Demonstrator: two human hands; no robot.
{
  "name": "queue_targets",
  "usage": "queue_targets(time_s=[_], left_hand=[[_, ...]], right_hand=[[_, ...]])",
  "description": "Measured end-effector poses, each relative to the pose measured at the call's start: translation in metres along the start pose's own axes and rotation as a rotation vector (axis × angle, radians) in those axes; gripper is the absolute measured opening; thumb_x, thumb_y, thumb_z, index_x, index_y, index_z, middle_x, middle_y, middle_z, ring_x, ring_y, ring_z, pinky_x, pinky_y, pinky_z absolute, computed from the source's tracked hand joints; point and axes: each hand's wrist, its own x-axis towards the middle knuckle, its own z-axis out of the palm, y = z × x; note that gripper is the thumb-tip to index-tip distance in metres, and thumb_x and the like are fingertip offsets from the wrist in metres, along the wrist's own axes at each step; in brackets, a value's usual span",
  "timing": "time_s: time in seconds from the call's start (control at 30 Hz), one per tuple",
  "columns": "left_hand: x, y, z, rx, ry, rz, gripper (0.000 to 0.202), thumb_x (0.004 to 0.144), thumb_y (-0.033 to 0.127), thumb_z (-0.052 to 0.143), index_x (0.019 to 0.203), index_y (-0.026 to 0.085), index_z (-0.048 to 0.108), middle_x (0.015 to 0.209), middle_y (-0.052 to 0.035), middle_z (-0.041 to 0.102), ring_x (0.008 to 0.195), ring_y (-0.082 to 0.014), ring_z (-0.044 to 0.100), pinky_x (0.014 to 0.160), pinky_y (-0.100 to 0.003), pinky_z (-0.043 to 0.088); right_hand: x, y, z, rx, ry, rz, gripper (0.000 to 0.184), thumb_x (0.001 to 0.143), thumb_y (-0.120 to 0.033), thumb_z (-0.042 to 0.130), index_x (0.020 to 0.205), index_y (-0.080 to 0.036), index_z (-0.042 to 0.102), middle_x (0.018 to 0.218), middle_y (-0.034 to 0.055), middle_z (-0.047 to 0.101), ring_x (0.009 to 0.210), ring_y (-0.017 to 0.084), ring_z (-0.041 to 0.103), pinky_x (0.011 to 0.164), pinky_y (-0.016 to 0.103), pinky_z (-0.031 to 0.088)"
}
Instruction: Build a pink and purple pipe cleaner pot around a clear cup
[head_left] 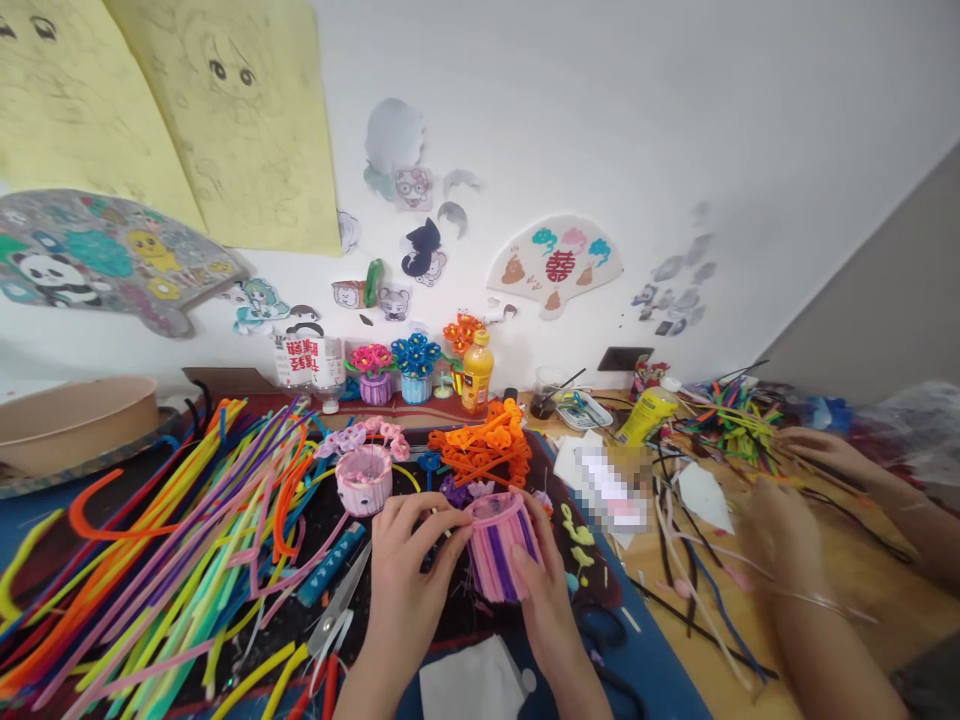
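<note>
My right hand [547, 575] is closed around a small pot [499, 560] covered in pink and purple pipe cleaners, with its open top facing up and tilted a little. At the pot's left rim my left hand [420, 545] has thumb and fingers pinched together; a thin pale bit shows by its fingers, but what it grips is too small to make out. Just behind lies a pink pot [364, 485] with pink and lilac flowers. Scissors [334, 615] rest left of my left wrist, beside a teal box [330, 565]. Orange pipe-cleaner flowers [484, 450] are heaped beyond the pot.
Loose coloured pipe cleaners [187, 540] cover the left side. Finished flower pots and an orange drink bottle [476, 375] stand along the wall. White paper [472, 680] lies in front. On the right, a co-worker's hands [784, 530] are over the wooden table, one blurred.
</note>
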Motion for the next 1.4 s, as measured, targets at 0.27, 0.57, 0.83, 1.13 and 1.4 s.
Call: queue_targets(time_s=[0.27, 0.57, 0.83, 1.13, 1.4], left_hand=[[0.001, 0.003, -0.004, 0.128, 0.011, 0.106, 0.009, 0.09, 0.016, 0.066, 0.088, 0.024, 0.069, 0.088, -0.0005, 0.072, 0.083, -0.019, 0.06, 0.078, -0.033, 0.039], [-0.002, 0.005, -0.004, 0.288, 0.058, 0.213, 0.008, 0.091, 0.014, 0.065, 0.09, 0.021, 0.061, 0.087, -0.0043, 0.072, 0.082, -0.0209, 0.059, 0.082, -0.035, 0.036], [0.0, 0.006, -0.005, 0.284, 0.066, 0.207, 0.006, 0.093, 0.016, 0.063, 0.089, 0.022, 0.063, 0.085, -0.0035, 0.072, 0.079, -0.0204, 0.061, 0.08, -0.035, 0.036], [-0.002, 0.003, -0.005, 0.218, 0.034, 0.103, 0.018, 0.091, 0.022, 0.068, 0.081, 0.022, 0.054, 0.078, 0.002, 0.063, 0.075, -0.0167, 0.055, 0.072, -0.029, 0.037], [-0.003, 0.003, -0.001, 0.11, 0.143, -0.064, 0.028, 0.087, 0.032, 0.072, 0.08, 0.023, 0.047, 0.08, 0.0017, 0.055, 0.071, -0.0148, 0.051, 0.066, -0.025, 0.041]], right_hand=[[-0.002, -0.004, 0.003, 0.017, 0.007, 0.016, 0.056, 0.079, -0.045, 0.078, 0.132, -0.034, 0.063, 0.143, 0.0037, 0.062, 0.132, 0.03, 0.056, 0.108, 0.044, 0.046], [-0.001, 0.002, -0.001, 0.026, 0.005, 0.012, 0.056, 0.078, -0.045, 0.079, 0.131, -0.032, 0.065, 0.142, 0.0047, 0.063, 0.131, 0.031, 0.056, 0.106, 0.044, 0.048], [0.001, 0.003, -0.003, 0.03, 0.004, -0.022, 0.064, 0.071, -0.042, 0.084, 0.132, -0.03, 0.065, 0.141, 0.0071, 0.064, 0.134, 0.033, 0.054, 0.103, 0.043, 0.051], [-0.001, 0.001, -0.007, -0.015, -0.07, -0.128, 0.062, 0.075, -0.041, 0.083, 0.133, -0.032, 0.063, 0.133, 0.0064, 0.069, 0.123, 0.029, 0.065, 0.1, 0.037, 0.054], [0.0, 0.004, -0.011, -0.035, -0.057, -0.207, 0.066, 0.071, -0.035, 0.087, 0.132, -0.037, 0.063, 0.134, 0.0022, 0.068, 0.122, 0.027, 0.066, 0.101, 0.036, 0.054]])
